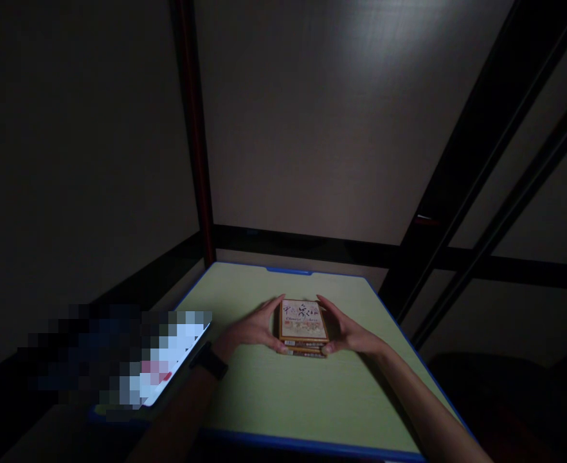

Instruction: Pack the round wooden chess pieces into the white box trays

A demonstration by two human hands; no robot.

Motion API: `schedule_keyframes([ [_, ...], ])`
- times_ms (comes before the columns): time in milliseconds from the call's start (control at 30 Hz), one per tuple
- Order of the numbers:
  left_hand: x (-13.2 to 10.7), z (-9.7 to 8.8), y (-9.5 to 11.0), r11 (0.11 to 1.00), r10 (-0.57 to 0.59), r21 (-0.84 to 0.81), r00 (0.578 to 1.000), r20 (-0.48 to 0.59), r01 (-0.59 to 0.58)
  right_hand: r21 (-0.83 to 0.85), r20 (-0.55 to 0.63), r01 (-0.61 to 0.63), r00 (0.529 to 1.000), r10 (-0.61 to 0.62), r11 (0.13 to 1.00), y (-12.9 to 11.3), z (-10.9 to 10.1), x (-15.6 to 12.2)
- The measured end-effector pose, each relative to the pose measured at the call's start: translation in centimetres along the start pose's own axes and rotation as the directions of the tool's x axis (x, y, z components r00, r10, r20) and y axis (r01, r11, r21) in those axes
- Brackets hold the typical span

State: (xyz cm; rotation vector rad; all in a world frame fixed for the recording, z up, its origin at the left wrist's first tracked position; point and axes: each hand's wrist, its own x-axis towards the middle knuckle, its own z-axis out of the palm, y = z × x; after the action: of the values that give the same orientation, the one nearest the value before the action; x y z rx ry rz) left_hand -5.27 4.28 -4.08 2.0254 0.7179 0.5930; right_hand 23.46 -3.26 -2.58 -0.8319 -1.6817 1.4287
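right between your left hand (255, 326) and right hand (348, 332) is the chess box (303, 318), printed face up, both hands clamped on its sides with thumbs at the near corners. i'd say the gripping bit is done and the letting go is what's left. box looks closed to me. can't tell if it's two stacked, or whether it's touching the table (274, 402) below your hands.

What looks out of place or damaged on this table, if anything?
Nothing looks spilled or damaged: the boxes sit between the left hand and right hand. Only the blocky blur over part of the bright panel, at the left, looks odd; it hides detail.
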Motion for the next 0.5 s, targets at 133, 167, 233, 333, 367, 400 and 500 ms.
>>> schedule_keyframes([
  [133, 0.0, -0.4, 0.4, 1.0, 0.023, -0.005, 1.0, 0.01, -0.023, -0.004, 0.025, -0.016, 1.0, 0.016, 1.0, -0.5, -0.2, -0.3],
  [167, -0.1, -0.6, 0.6, 1.0, 0.021, -0.011, 1.0, 0.004, -0.021, -0.006, 0.026, -0.01, 1.0, 0.01, 1.0, -0.6, -0.3, -0.4],
  [233, -0.3, -1.1, 1.1, 1.0, 0.001, -0.024, 1.0, -0.012, -0.002, -0.022, 0.019, 0.0, 1.0, 0.001, 1.0, -0.8, -0.5, -0.6],
  [333, -1.4, -1.4, 2.6, 0.998, -0.052, 0.032, 0.997, -0.062, 0.054, -0.072, -0.034, -0.002, 0.999, -0.001, 0.997, -1.0, -0.8, -0.8],
  [367, -1.9, -1.3, 3.3, 0.993, -0.074, 0.087, 0.993, -0.097, 0.082, -0.087, -0.077, -0.005, 0.997, -0.001, 0.996, -1.0, -0.9, -0.8],
  [400, -2.6, -1.1, 4.0, 0.982, -0.093, 0.148, 0.985, -0.147, 0.115, -0.098, -0.136, -0.011, 0.991, -0.002, 0.995, -0.9, -0.9, -0.7],
  [500, -4.8, 0.3, 5.8, 0.936, -0.163, 0.256, 0.942, -0.295, 0.242, -0.092, -0.376, -0.051, 0.927, 0.013, 0.994, -0.4, -1.0, -0.3],
])
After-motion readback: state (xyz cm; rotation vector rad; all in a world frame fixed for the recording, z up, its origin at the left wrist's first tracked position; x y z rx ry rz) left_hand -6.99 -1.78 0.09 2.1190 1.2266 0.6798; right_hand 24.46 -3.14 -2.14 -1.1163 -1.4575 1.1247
